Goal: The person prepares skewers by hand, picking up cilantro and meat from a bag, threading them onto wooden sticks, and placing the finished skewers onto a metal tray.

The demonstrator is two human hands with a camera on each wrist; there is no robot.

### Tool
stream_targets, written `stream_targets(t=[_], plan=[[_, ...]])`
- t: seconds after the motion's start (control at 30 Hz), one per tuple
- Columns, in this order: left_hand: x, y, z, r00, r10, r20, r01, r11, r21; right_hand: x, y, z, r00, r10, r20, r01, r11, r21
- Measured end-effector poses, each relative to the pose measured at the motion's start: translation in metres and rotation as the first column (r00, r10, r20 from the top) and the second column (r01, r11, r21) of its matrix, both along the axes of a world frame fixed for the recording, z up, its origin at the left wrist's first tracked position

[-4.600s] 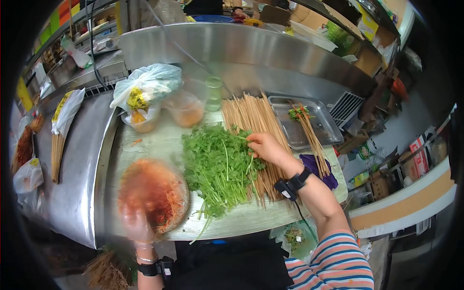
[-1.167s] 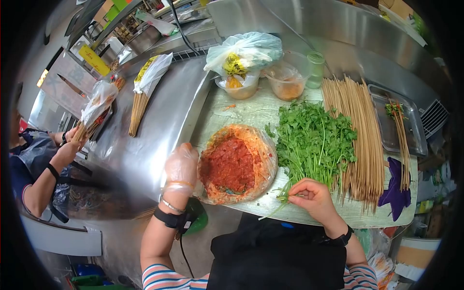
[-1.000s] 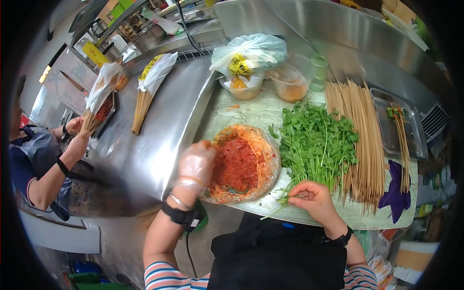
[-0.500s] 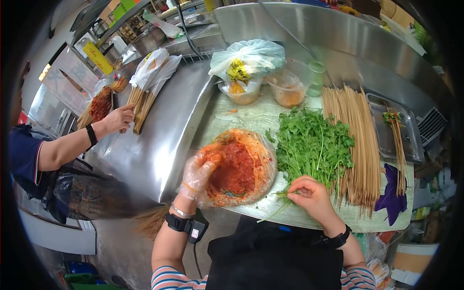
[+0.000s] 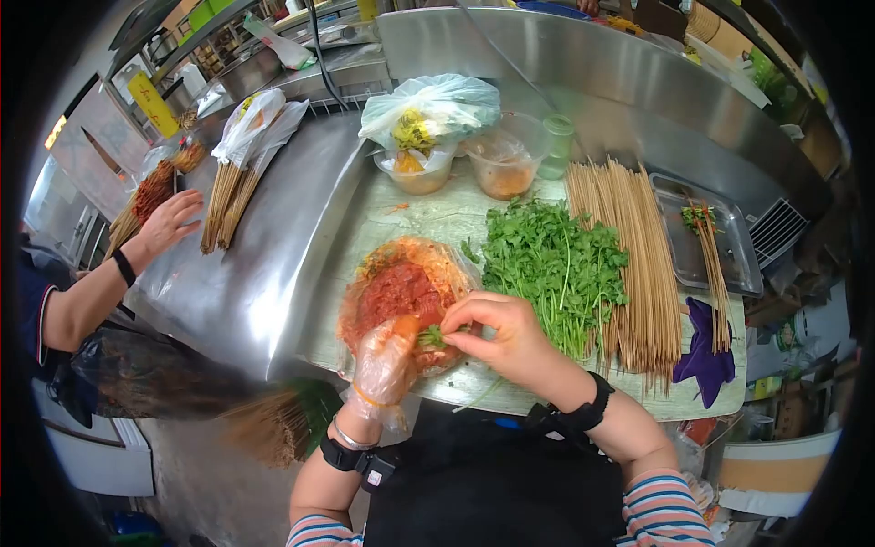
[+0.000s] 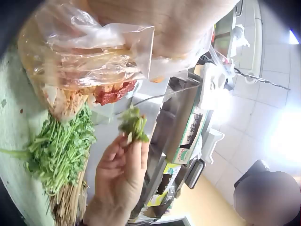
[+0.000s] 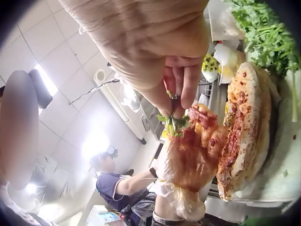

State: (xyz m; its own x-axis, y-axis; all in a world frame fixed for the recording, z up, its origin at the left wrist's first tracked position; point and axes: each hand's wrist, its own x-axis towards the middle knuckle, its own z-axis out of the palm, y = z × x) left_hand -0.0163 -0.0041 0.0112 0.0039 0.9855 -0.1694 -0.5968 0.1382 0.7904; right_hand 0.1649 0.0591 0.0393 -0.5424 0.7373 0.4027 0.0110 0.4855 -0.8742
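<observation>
My gloved left hand (image 5: pixel 404 330) hovers over the near rim of the plastic-lined bowl of red marinated meat (image 5: pixel 394 290) and grips a small piece of meat (image 6: pixel 113 94). Meeting it from the right, my bare right hand (image 5: pixel 450 336) pinches a short cilantro sprig (image 5: pixel 431 337) against that meat. In the left wrist view the sprig (image 6: pixel 133 125) stands up from the right fingertips (image 6: pixel 136 148). The right wrist view has the sprig (image 7: pixel 173 124) pressed to the glove's meat (image 7: pixel 203 117).
A cilantro pile (image 5: pixel 549 264) lies right of the bowl, then bamboo skewers (image 5: pixel 627 264), a steel tray (image 5: pixel 676 251) and a purple cloth (image 5: pixel 702 356). Bagged containers (image 5: pixel 428 118) stand at the back. Another person's hand (image 5: pixel 169 221) rests on the steel counter by bagged skewers (image 5: pixel 235 169).
My right hand has carried a cilantro sprig left from the pile's front edge to the gloved hand. The left hand came off the meat mound holding a piece. The other person's hand drew back.
</observation>
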Motion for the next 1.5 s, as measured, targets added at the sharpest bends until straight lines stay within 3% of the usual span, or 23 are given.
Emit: stream_targets(t=[0.2, 0.3, 0.4, 0.47, 0.5, 0.57, 0.6, 0.67, 0.77, 0.8, 0.93, 1.03, 1.13, 1.2, 1.27, 1.33, 1.37, 1.4, 1.5], plan=[[0.002, -0.001, -0.006, 0.958, -0.017, -0.288, 0.033, 0.998, 0.053, -0.001, 0.006, -0.006, 0.992, -0.082, 0.091, 0.058, 0.968, 0.243], [0.003, 0.003, -0.012, 0.956, 0.014, -0.292, 0.003, 0.998, 0.059, 0.006, 0.007, -0.012, 0.998, -0.058, 0.028, 0.054, 0.991, 0.121], [0.007, 0.007, -0.022, 0.97, 0.08, -0.229, -0.061, 0.994, 0.088, 0.038, 0.011, -0.004, 0.982, -0.184, 0.028, 0.186, 0.977, -0.102], [0.009, 0.011, -0.019, 0.985, 0.094, -0.145, -0.075, 0.988, 0.134, 0.081, 0.032, -0.012, 0.936, -0.352, 0.02, 0.351, 0.925, -0.144], [0.007, 0.014, -0.029, 0.988, 0.11, -0.107, -0.091, 0.982, 0.164, 0.106, 0.043, -0.019, 0.887, -0.462, 0.003, 0.454, 0.87, -0.189], [0.003, 0.02, -0.034, 0.994, 0.096, -0.056, -0.086, 0.983, 0.163, 0.158, 0.065, -0.017, 0.747, -0.633, 0.206, 0.66, 0.742, -0.114], [0.002, 0.023, -0.047, 0.989, 0.142, -0.041, -0.133, 0.976, 0.175, 0.187, 0.078, -0.026, 0.626, -0.709, 0.326, 0.727, 0.681, 0.086], [-0.005, 0.025, -0.057, 0.991, 0.119, -0.068, -0.109, 0.984, 0.139, 0.233, 0.099, -0.039, 0.322, -0.82, 0.473, 0.697, 0.543, 0.468], [-0.005, 0.026, -0.058, 0.992, 0.113, -0.056, -0.103, 0.983, 0.152, 0.245, 0.111, -0.025, 0.044, -0.578, 0.815, 0.718, 0.586, 0.376], [-0.004, 0.026, -0.055, 0.991, 0.122, -0.052, -0.112, 0.98, 0.163, 0.248, 0.117, -0.031, -0.017, -0.564, 0.826, 0.696, 0.586, 0.415], [-0.005, 0.028, -0.062, 0.983, 0.157, -0.099, -0.139, 0.976, 0.167, 0.263, 0.127, -0.029, 0.226, -0.429, 0.875, 0.813, 0.577, 0.073], [-0.008, 0.029, -0.068, 0.982, 0.162, -0.097, -0.14, 0.969, 0.203, 0.264, 0.121, -0.021, 0.321, -0.456, 0.83, 0.887, 0.451, -0.096], [-0.004, 0.026, -0.064, 0.969, 0.204, -0.142, -0.178, 0.969, 0.174, 0.281, 0.12, -0.042, 0.434, -0.533, 0.727, 0.868, 0.463, -0.179], [0.002, 0.028, -0.05, 0.983, 0.172, -0.06, -0.166, 0.981, 0.096, 0.285, 0.12, -0.047, 0.348, -0.525, 0.777, 0.865, 0.5, -0.05], [0.007, 0.028, -0.043, 0.974, 0.215, -0.07, -0.206, 0.971, 0.124, 0.295, 0.121, -0.061, 0.325, -0.601, 0.73, 0.845, 0.532, 0.061], [0.003, 0.028, -0.056, 0.974, 0.217, -0.059, -0.206, 0.966, 0.154, 0.3, 0.12, -0.067, 0.404, -0.621, 0.672, 0.82, 0.572, 0.036], [-0.001, 0.028, -0.06, 0.983, 0.185, -0.018, -0.18, 0.969, 0.171, 0.293, 0.112, -0.057, 0.512, -0.608, 0.607, 0.825, 0.546, -0.149], [0.001, 0.027, -0.054, 0.974, 0.216, -0.065, -0.202, 0.963, 0.181, 0.29, 0.107, -0.051, 0.548, -0.607, 0.575, 0.81, 0.556, -0.185], [0.0, 0.029, -0.058, 0.964, 0.232, -0.133, -0.223, 0.972, 0.08, 0.29, 0.108, -0.052, 0.451, -0.57, 0.687, 0.839, 0.533, -0.108]])
